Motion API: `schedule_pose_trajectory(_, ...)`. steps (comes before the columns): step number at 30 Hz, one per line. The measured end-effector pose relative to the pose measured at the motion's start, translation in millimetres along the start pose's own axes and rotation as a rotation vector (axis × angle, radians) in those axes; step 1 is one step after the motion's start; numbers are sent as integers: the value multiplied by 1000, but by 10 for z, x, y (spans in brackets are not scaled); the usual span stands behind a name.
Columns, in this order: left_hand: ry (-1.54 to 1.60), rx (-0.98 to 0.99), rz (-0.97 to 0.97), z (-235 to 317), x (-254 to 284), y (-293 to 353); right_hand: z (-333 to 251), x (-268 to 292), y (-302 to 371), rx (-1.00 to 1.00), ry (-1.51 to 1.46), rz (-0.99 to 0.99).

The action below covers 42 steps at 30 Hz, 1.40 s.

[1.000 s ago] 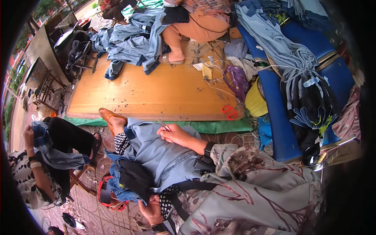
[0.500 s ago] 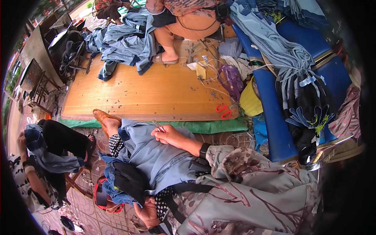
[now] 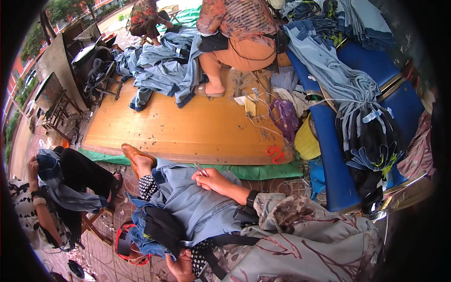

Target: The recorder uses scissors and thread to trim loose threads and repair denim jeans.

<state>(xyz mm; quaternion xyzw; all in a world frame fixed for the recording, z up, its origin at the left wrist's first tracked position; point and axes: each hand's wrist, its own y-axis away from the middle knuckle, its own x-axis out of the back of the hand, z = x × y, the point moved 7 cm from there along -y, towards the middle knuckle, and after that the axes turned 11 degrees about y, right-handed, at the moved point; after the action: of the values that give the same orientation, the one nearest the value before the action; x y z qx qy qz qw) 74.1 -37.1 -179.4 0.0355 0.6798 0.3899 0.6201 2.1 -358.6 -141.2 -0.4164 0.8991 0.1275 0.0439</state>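
Light blue denim jeans lie across my lap, with a dark blue waist part and black lining bunched at the near left. My right hand is above the jeans, closed around a small pointed metal tool that looks like thread snips. Its tips point up and away from the cloth. Low in the view, my left hand has its fingers curled at the near edge of the bunched denim, gripping it; part of the hand is covered by the cloth.
Beyond my legs lies an orange-brown mat with red-handled scissors. A person sits on its far side by heaped jeans. Tied jeans rest on a blue seat at right. Another person sits at left, near a red basket.
The whole view has shifted, so the mat and people appear lower and a little to the right. Both hands keep nearly the same place on the jeans, the right still holding the snips.
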Motion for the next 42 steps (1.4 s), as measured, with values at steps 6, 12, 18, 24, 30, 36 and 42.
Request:
schedule_pose_trajectory(6,-76,-46,-16,10,-12,-1,-14,-6,8,-9,18,0)
schedule_pose_trajectory(12,-49,-30,-119,-17,-118,2,-12,-4,6,5,17,-12)
schedule_pose_trajectory(18,-99,37,-162,-32,-148,30,-23,-12,15,0,12,-14)
schedule_pose_trajectory(24,20,-5,-221,-45,-75,-36,9,-21,-6,4,9,-27)
schedule_pose_trajectory(30,7,-11,-192,-50,-72,-37,-6,-5,-17,-9,21,-17)
schedule_pose_trajectory(36,4,-2,-204,-56,-95,-46,-11,2,3,6,15,-9)
schedule_pose_trajectory(42,2,-20,-214,-29,-35,6,36,-80,-3,-1,-5,-27)
